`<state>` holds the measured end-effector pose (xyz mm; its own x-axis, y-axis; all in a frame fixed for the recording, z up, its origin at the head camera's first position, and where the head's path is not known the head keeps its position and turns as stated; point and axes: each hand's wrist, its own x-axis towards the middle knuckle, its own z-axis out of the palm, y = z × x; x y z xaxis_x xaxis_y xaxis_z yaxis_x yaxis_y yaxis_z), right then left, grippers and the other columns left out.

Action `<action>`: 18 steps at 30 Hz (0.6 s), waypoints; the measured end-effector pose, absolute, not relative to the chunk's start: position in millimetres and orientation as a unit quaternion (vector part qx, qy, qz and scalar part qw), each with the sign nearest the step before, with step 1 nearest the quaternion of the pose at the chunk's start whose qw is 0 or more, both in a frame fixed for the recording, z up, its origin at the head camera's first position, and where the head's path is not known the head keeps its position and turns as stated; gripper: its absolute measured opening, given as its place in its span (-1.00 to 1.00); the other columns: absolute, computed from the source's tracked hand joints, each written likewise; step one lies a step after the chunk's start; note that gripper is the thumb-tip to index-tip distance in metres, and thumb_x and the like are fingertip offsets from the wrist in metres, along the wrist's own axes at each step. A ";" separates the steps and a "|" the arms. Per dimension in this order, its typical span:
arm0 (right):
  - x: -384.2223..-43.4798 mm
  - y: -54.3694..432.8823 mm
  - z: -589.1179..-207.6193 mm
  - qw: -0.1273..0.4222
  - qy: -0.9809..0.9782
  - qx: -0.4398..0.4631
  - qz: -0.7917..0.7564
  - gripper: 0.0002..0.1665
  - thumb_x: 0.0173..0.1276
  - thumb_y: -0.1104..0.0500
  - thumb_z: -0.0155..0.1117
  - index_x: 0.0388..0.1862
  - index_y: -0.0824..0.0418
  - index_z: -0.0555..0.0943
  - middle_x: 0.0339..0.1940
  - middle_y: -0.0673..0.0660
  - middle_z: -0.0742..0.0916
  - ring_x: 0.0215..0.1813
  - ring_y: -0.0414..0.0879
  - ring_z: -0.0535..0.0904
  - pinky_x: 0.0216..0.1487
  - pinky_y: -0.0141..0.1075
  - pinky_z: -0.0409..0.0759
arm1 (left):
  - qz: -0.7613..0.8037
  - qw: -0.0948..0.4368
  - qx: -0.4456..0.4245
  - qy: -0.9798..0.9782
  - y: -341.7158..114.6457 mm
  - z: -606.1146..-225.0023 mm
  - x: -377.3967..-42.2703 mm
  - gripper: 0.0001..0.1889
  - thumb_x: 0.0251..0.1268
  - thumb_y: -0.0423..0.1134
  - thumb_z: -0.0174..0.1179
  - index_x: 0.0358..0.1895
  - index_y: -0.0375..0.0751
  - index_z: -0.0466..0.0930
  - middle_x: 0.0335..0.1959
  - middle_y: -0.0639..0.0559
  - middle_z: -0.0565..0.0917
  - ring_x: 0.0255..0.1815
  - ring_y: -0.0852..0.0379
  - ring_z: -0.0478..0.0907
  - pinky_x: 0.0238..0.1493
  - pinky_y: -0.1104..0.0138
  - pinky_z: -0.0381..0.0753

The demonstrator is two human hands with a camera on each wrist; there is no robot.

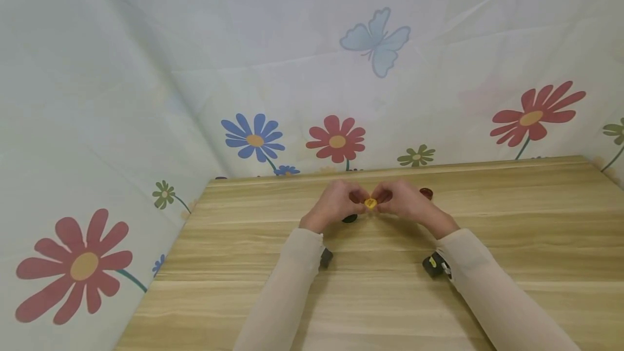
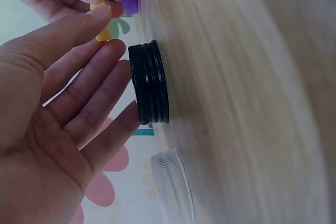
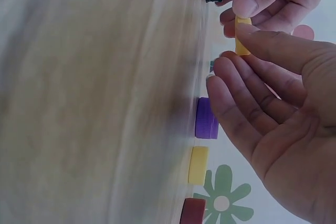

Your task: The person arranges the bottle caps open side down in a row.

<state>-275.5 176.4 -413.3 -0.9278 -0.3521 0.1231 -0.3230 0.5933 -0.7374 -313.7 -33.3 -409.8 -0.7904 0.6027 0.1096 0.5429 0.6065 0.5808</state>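
A small yellow bottle cap (image 1: 370, 203) is pinched from both sides, above the table. My left hand (image 1: 336, 205) grips one side between thumb and fingertips, and its other fingers spread beside a black screw lid (image 2: 149, 83) that stands on the tabletop. From the opposite side my right hand (image 1: 402, 199) pinches the same cap with thumb and fingertips. Below the right hand's lower fingers, in the right wrist view, stands a purple ribbed cap (image 3: 207, 118). Fingers cover much of the held cap in the wrist views.
A second yellow cap (image 3: 198, 165) and a dark red cap (image 3: 193, 211) line up past the purple one. Near the black lid lies a clear ribbed lid (image 2: 173, 187). The wooden table (image 1: 512, 215) meets a flower-printed cloth (image 1: 292, 91) at its back edge.
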 end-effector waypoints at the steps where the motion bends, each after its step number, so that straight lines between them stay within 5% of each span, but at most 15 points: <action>1: -275.3 176.4 -413.3 0.020 0.892 -0.189 -0.409 -0.80 0.35 0.42 0.49 -0.07 0.39 0.72 -0.20 0.15 0.79 -0.12 0.00 0.71 -0.03 -0.13 0.71 | 0.308 0.051 0.320 0.895 -33.3 -409.7 -313.4 -0.81 0.30 -0.30 0.54 -0.06 -0.18 0.84 -0.25 0.14 0.79 -0.22 0.27 0.67 -0.08 0.42 0.65; 18: -274.1 173.3 -417.4 0.029 0.894 -0.192 -0.404 -0.80 0.32 0.37 0.55 -0.12 0.37 0.71 -0.25 0.12 0.78 -0.16 -0.03 0.70 -0.06 -0.13 0.71 | 0.287 0.074 0.315 0.902 -31.7 -407.8 -309.0 -0.81 0.27 -0.31 0.56 -0.08 -0.18 0.84 -0.26 0.12 0.80 -0.24 0.26 0.67 -0.07 0.40 0.65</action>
